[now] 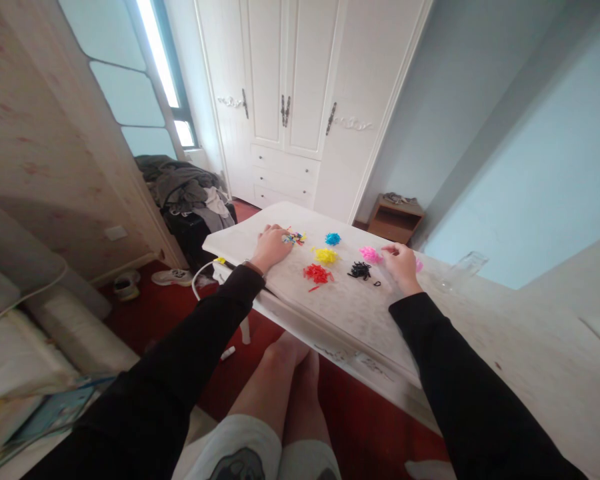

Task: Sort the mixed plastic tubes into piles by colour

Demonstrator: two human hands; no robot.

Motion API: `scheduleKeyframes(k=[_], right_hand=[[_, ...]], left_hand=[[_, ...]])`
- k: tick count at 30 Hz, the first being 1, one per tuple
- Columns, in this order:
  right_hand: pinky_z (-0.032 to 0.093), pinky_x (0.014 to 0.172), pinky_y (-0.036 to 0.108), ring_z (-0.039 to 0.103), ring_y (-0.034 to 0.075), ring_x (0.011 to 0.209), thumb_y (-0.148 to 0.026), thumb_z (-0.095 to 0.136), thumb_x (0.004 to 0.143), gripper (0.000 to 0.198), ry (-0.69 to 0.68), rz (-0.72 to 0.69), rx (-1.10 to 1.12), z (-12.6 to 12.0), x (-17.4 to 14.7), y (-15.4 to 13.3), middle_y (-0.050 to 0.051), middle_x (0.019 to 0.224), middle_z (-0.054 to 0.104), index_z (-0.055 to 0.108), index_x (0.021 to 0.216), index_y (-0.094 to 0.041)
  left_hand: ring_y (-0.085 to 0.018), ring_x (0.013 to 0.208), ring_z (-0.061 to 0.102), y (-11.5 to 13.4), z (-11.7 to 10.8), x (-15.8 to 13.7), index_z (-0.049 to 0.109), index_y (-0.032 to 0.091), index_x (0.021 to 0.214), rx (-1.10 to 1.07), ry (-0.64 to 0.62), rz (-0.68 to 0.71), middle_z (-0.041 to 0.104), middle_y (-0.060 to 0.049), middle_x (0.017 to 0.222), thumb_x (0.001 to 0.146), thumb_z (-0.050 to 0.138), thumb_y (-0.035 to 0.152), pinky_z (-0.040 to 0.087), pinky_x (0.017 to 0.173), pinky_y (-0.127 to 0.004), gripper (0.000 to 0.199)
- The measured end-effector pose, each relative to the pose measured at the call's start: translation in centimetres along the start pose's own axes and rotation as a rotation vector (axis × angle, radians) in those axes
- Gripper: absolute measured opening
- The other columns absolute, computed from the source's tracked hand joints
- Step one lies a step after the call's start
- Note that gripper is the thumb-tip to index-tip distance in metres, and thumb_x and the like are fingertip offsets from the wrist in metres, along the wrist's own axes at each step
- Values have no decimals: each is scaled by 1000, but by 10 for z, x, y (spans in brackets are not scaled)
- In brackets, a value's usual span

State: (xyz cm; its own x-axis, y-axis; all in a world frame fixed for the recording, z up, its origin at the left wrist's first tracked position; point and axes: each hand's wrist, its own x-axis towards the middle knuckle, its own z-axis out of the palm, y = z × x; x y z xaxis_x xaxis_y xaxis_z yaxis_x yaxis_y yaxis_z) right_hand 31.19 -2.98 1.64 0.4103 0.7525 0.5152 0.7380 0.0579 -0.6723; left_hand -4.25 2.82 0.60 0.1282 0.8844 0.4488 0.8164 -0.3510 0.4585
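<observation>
Small band-like pieces lie sorted by colour in piles on a white table [337, 310]. My left hand [273, 247] rests palm down at the left, its fingers spread onto the edge of a mixed-colour pile [297, 237]. My right hand [401, 263] is at the right beside the pink pile [370, 255], thumb and fingertips pinched together; whatever is between them is too small to make out. More pink shows behind that hand. Between my hands are a blue pile [333, 239], a yellow pile [326, 256], a red pile [317, 273] and a black pile [361, 270]. One black loop [377, 284] lies apart.
A clear glass [467, 268] lies or leans on the table at the right. A white cable [197, 280] hangs by the left edge. Beyond stand a white wardrobe [290, 80], a dark heap of clothes [185, 190] and a small wooden cabinet [394, 219].
</observation>
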Motion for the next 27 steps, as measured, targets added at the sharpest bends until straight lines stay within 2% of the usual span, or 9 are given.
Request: scheduleKeyframes(k=[4, 10, 15, 23, 27], right_hand=[[49, 77, 38, 61, 23, 75, -27, 58, 68, 10, 6, 15, 9, 1, -1, 0, 9, 81, 73, 65, 71, -20], [50, 79, 39, 63, 24, 78, -30, 58, 67, 12, 3, 18, 10, 2, -1, 4, 9, 80, 73, 66, 70, -21], [49, 78, 39, 63, 25, 77, -31, 58, 67, 14, -30, 10, 4, 2, -1, 7, 8, 80, 72, 67, 70, -20], [48, 78, 39, 64, 25, 79, -35, 57, 69, 17, -31, -17, 6, 4, 0, 10, 8, 79, 72, 66, 70, -21], [47, 78, 38, 64, 25, 79, -36, 57, 69, 18, -43, -27, 11, 5, 1, 12, 9, 80, 72, 67, 70, -21]], left_hand=[[-34, 123, 52, 2, -2, -2, 76, 22, 103, 11, -28, 13, 66, -13, 120, 88, 59, 27, 40, 104, -51, 23], [-35, 122, 53, 0, 1, 0, 71, 22, 117, 45, -37, 15, 68, -14, 122, 89, 57, 28, 39, 102, -51, 32], [-35, 122, 55, -1, 2, 0, 71, 23, 117, 47, -76, 41, 71, -13, 121, 90, 54, 28, 37, 101, -51, 32], [-32, 122, 57, -1, 1, -1, 69, 27, 119, -25, -58, 61, 74, -8, 121, 86, 54, 22, 36, 101, -48, 36], [-32, 124, 57, -2, 2, -1, 75, 25, 110, -11, -73, 59, 73, -8, 124, 87, 55, 24, 37, 101, -49, 31]])
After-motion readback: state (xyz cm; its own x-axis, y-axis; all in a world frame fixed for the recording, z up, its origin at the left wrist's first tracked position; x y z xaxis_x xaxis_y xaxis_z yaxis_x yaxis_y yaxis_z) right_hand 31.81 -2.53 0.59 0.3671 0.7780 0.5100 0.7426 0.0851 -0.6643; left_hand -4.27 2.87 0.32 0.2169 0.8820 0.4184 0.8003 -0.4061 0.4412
